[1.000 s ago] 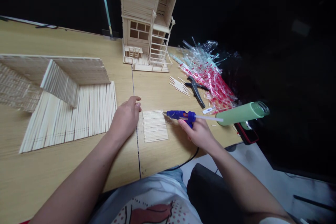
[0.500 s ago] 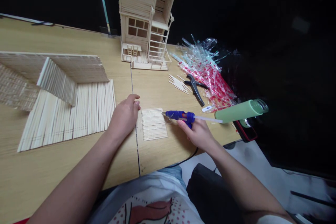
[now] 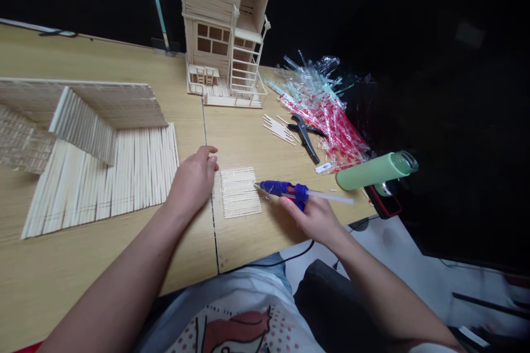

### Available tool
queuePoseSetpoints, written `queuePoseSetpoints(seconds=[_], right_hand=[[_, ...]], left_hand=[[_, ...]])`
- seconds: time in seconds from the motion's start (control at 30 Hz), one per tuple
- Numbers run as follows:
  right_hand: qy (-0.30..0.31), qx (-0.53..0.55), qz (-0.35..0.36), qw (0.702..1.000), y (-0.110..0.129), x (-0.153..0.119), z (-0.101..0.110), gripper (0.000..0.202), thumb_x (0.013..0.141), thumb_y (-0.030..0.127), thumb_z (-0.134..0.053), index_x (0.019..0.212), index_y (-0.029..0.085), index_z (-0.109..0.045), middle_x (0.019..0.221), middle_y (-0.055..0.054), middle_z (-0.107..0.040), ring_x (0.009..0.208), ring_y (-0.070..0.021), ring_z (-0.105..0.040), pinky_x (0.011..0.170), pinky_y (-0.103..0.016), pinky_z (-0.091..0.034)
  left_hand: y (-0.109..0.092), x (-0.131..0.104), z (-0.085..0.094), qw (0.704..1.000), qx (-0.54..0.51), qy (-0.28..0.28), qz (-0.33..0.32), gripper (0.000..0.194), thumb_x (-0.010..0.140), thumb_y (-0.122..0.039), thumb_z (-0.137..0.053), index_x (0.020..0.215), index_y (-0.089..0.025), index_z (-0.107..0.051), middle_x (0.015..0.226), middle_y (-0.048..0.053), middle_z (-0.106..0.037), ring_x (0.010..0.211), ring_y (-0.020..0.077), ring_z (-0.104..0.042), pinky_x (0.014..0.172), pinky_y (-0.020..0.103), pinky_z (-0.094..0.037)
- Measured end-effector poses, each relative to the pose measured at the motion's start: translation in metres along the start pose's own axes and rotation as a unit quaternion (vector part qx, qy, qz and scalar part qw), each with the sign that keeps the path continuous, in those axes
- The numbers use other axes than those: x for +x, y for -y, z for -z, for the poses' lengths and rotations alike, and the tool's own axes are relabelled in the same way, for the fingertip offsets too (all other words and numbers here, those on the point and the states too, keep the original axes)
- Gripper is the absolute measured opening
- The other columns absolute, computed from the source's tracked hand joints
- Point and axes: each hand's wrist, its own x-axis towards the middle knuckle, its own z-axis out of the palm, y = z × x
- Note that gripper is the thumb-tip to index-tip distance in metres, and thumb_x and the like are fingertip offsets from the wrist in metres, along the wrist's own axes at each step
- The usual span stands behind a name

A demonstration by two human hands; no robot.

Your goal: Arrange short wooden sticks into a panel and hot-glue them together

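My right hand (image 3: 317,218) grips a blue hot glue gun (image 3: 284,190) with a pale glue stick (image 3: 331,197) poking out of its back. The gun's nozzle is at the right edge of a small panel of thin wooden sticks (image 3: 240,193), which lies flat on the table. Whether the tip touches the panel, I cannot tell. Just left of this panel, my left hand (image 3: 194,179) rests on the tabletop, loosely bent, with its thumb and forefinger a little apart. Nothing shows in it, though its lower fingers are hidden.
A wooden stick house (image 3: 209,38) stands at the back; a larger stick structure with walls (image 3: 141,171) sits left. On the right are loose sticks (image 3: 278,130), black cutters (image 3: 305,138), red and clear plastic wrappers (image 3: 335,121), a green bottle (image 3: 368,171) and a phone (image 3: 385,202).
The glue gun's nozzle has shifted slightly down along the panel's right edge. My left hand stays by the panel, and the whole view has moved a little.
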Motion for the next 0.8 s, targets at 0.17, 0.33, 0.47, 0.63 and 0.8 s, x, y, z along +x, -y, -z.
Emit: queuePoseSetpoints(seconds=[0.17,0.33,0.47,0.63,0.8], right_hand=[[0.001,0.004,-0.012,1.0,-0.001,-0.006,-0.002,0.035,0.098,0.047,-0.052,0.108,0.023,-0.076,0.075,-0.005,-0.076,0.081,-0.025,-0.074,0.065,-0.03,-0.054],[0.01,0.001,-0.018,1.0,-0.003,-0.007,-0.004,0.037,0.099,0.044,-0.05,0.113,0.02,-0.075,0.075,-0.006,-0.075,0.08,-0.0247,-0.074,0.065,-0.03,-0.053],[0.007,0.0,-0.007,1.0,-0.003,-0.009,-0.004,0.036,0.099,0.043,-0.05,0.112,0.02,-0.075,0.075,-0.006,-0.076,0.079,-0.0242,-0.074,0.068,-0.03,-0.054],[0.007,-0.014,-0.002,1.0,-0.003,-0.012,-0.003,0.037,0.099,0.043,-0.05,0.112,0.019,-0.075,0.089,-0.008,-0.078,0.09,-0.0256,-0.074,0.075,-0.031,-0.056],[0.007,0.001,0.028,1.0,-0.003,-0.019,-0.003,0.035,0.1,0.041,-0.05,0.112,0.021,-0.075,0.105,-0.008,-0.078,0.099,-0.0266,-0.073,0.085,-0.035,-0.056]], left_hand=[[0.0,-0.001,-0.001,1.0,0.004,-0.001,0.001,0.037,0.099,-0.03,-0.037,0.127,-0.016,-0.056,0.091,0.008,-0.075,0.095,0.0265,-0.068,0.089,0.041,-0.049],[-0.001,-0.001,0.0,1.0,0.006,0.001,0.002,0.037,0.1,-0.031,-0.036,0.127,-0.016,-0.056,0.092,0.008,-0.074,0.095,0.0268,-0.067,0.087,0.041,-0.049],[-0.001,0.0,0.0,1.0,0.007,-0.003,-0.001,0.037,0.099,-0.029,-0.036,0.127,-0.016,-0.056,0.092,0.008,-0.074,0.094,0.0262,-0.068,0.088,0.04,-0.049],[-0.001,0.0,0.0,1.0,0.007,-0.003,0.0,0.036,0.099,-0.03,-0.037,0.126,-0.017,-0.057,0.092,0.007,-0.074,0.095,0.0263,-0.068,0.088,0.041,-0.049],[-0.001,0.0,0.0,1.0,0.007,-0.003,0.0,0.037,0.099,-0.031,-0.036,0.127,-0.017,-0.056,0.092,0.007,-0.074,0.095,0.0262,-0.068,0.088,0.04,-0.049]])
